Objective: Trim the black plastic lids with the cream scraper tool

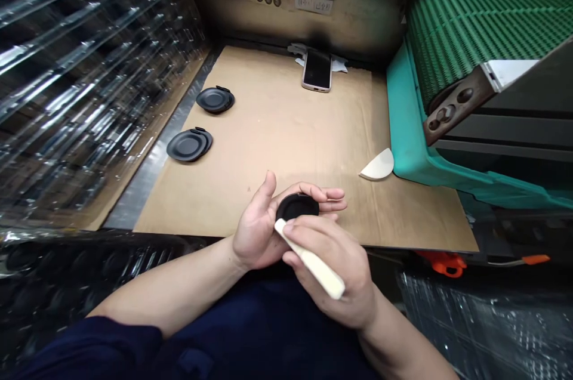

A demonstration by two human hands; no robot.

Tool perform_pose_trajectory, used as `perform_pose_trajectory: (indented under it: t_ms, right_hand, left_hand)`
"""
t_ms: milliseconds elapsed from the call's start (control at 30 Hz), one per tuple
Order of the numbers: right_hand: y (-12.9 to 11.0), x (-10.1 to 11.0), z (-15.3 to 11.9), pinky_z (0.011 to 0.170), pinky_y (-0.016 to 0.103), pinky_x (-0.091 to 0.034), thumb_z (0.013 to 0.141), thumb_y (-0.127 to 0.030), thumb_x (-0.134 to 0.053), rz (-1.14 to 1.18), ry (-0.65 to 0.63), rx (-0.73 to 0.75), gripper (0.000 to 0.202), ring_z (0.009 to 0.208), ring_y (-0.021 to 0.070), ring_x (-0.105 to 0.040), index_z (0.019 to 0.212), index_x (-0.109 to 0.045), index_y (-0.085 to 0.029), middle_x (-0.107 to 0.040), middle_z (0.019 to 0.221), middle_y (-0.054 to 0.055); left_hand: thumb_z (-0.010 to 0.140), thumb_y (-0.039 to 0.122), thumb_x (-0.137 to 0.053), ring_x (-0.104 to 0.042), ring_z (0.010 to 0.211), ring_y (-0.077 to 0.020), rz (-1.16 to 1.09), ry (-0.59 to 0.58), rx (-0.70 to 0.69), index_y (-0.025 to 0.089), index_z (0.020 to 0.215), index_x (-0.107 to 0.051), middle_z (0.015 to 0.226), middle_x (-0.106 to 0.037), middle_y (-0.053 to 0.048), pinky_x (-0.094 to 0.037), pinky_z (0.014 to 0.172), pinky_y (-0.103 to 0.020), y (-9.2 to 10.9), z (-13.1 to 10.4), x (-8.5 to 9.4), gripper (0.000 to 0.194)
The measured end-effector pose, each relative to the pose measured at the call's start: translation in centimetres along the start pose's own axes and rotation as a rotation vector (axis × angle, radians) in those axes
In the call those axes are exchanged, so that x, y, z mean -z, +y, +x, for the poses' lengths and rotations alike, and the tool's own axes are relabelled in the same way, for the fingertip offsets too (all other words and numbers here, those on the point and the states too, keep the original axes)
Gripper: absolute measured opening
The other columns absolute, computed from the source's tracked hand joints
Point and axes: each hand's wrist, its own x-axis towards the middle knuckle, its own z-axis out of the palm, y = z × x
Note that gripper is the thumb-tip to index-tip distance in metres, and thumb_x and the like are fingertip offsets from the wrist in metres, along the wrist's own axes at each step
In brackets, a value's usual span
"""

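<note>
My left hand (259, 231) is turned palm up with a small black round plastic part (296, 206) resting in it. The fingers curl loosely around the part's far side, and the thumb points up, away from it. In my right hand (340, 260) is a tool with a cream-white handle (320, 272), gripped between thumb and fingers. One end of the handle lies over the near edge of the black part. I cannot make out a blade. The right fingers partly cover the part.
Black round parts (185, 145) and more like them (215, 99) lie on the cardboard (277, 147) at left. A phone (317, 71) is at the back. A white half-round piece (378, 165) lies beside a teal bin (405, 129). A green conveyor belt (487, 16) stands at right, stacked clear trays (89, 70) at left.
</note>
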Motion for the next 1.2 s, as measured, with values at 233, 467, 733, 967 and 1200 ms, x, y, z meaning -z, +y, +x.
perform_pose_trajectory:
  t_ms: [233,467,733,967,1200]
  right_hand:
    - [1.2,-0.2,0.3,0.099,0.041,-0.059,0.091,-0.006,-0.062,-0.072,0.040,0.047,0.046,0.117,0.0229,-0.068,0.135,-0.061,-0.020,-0.071,0.128,0.009]
    - [1.3,0.3,0.8,0.099,0.041,-0.059,0.089,-0.004,-0.062,-0.095,0.045,0.060,0.049,0.115,0.0229,-0.069,0.136,-0.060,-0.020,-0.071,0.127,0.008]
    - [1.5,0.7,1.3,0.094,0.039,-0.060,0.093,-0.009,-0.059,-0.063,-0.038,0.018,0.041,0.112,0.0219,-0.070,0.132,-0.061,-0.022,-0.073,0.121,0.006]
    - [1.3,0.8,0.6,0.095,0.039,-0.060,0.092,-0.008,-0.058,0.008,-0.187,0.022,0.042,0.112,0.0212,-0.070,0.131,-0.061,-0.020,-0.073,0.123,0.007]
    - [0.3,-0.6,0.6,0.099,0.035,-0.060,0.092,-0.007,-0.061,-0.059,0.020,0.051,0.042,0.116,0.0203,-0.069,0.133,-0.059,-0.019,-0.073,0.123,0.008]
  left_hand:
    - [0.099,0.070,-0.019,-0.047,0.140,-0.0399,0.038,0.035,0.016,0.014,0.104,-0.069,0.143,-0.056,-0.019,-0.028,0.120,-0.057,-0.6,0.3,0.7,0.075]
    - [0.098,0.072,-0.026,-0.043,0.144,-0.0388,0.032,0.047,0.015,0.014,0.106,-0.068,0.145,-0.054,-0.018,-0.029,0.121,-0.055,-0.8,0.2,0.8,0.072]
    - [0.098,0.071,-0.025,-0.044,0.142,-0.0380,0.031,0.063,0.028,0.015,0.107,-0.068,0.148,-0.052,-0.018,-0.031,0.119,-0.054,-0.7,0.0,1.0,0.071]
    - [0.099,0.070,-0.022,-0.050,0.137,-0.0402,0.048,0.046,0.013,0.013,0.103,-0.069,0.148,-0.051,-0.017,-0.031,0.119,-0.057,-0.6,0.0,0.8,0.074]
    - [0.098,0.069,-0.036,-0.050,0.137,-0.0408,0.078,0.113,-0.059,0.014,0.101,-0.070,0.145,-0.054,-0.016,-0.033,0.119,-0.057,-0.9,0.2,0.5,0.064]
